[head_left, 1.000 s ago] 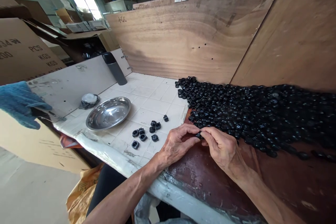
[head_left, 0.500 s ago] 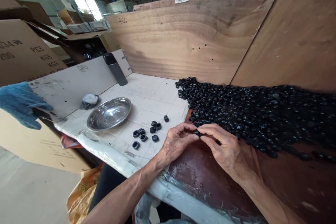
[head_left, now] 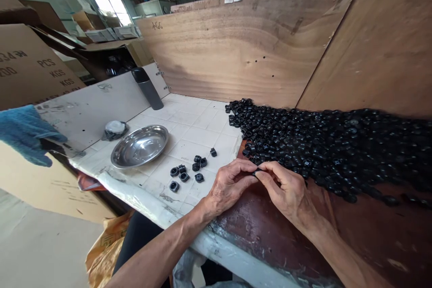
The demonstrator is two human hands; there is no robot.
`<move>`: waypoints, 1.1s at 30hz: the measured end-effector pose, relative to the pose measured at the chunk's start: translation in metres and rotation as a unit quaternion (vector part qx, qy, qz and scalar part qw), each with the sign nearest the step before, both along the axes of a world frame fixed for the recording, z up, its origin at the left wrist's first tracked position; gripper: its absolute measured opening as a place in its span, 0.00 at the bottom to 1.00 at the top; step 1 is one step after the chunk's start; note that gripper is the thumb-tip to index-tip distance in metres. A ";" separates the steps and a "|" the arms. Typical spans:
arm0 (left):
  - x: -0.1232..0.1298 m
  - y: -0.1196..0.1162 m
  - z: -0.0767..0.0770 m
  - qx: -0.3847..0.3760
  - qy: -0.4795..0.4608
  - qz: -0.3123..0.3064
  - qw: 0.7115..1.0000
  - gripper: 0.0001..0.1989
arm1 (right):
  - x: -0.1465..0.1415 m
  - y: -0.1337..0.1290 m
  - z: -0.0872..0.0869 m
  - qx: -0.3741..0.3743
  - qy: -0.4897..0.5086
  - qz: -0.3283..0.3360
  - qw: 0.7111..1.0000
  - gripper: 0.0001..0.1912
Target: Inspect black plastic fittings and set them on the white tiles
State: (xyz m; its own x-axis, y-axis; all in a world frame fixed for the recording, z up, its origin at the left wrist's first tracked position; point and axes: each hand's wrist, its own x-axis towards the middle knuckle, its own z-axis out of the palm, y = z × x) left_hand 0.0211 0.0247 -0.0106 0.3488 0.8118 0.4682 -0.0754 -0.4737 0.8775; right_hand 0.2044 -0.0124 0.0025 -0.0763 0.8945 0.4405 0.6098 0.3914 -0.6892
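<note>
Between the fingertips of both hands is a small black plastic part (head_left: 256, 173), mostly covered by the fingers. My left hand (head_left: 229, 184) pinches it from the left, thumb below and index finger above. From the other side, my right hand (head_left: 286, 189) grips it with thumb and index finger. Just beyond the hands spreads a large heap of black plastic parts (head_left: 324, 144). Several loose black ring-shaped parts (head_left: 184, 177) lie on the pale tabletop left of my left hand.
A shallow steel bowl (head_left: 140, 146) sits on the pale tabletop, with a dark flask (head_left: 147, 89) behind it. A plastic-wrapped white item (head_left: 115, 128) lies by the low side board. Blue cloth (head_left: 29, 132) hangs at left. A tall wooden panel (head_left: 236, 54) closes off the back.
The fingertips have drawn closer together around the black part, which shows less now. My right thumb has shifted slightly left and up. The loose parts on the tabletop stay put.
</note>
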 end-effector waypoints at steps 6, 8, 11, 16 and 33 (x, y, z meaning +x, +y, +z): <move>0.000 0.001 -0.003 0.010 0.005 0.003 1.000 0.08 | 0.003 0.001 0.005 -0.055 -0.001 0.007 0.998 0.14; 0.001 0.000 -0.003 0.009 0.011 -0.010 1.000 0.08 | 0.003 0.001 0.000 -0.037 -0.037 -0.011 0.999 0.22; 0.003 -0.002 -0.001 -0.046 -0.001 -0.024 0.999 0.08 | 0.000 0.001 -0.004 -0.003 -0.034 -0.056 0.998 0.19; 0.005 -0.005 0.008 -0.194 -0.072 -0.012 0.978 0.09 | -0.001 -0.001 -0.001 0.023 -0.004 0.007 1.000 0.10; 0.002 -0.004 0.014 -0.201 -0.083 -0.012 0.976 0.12 | 0.000 -0.002 0.010 -0.041 -0.015 -0.001 0.999 0.12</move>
State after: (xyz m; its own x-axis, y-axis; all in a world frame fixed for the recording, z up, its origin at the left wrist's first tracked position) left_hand 0.0231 0.0205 0.0032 0.3158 0.9344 0.1649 -0.2387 -0.0900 0.9669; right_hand 0.2041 -0.0148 0.0129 -0.0860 0.9279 0.3628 0.6307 0.3326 -0.7011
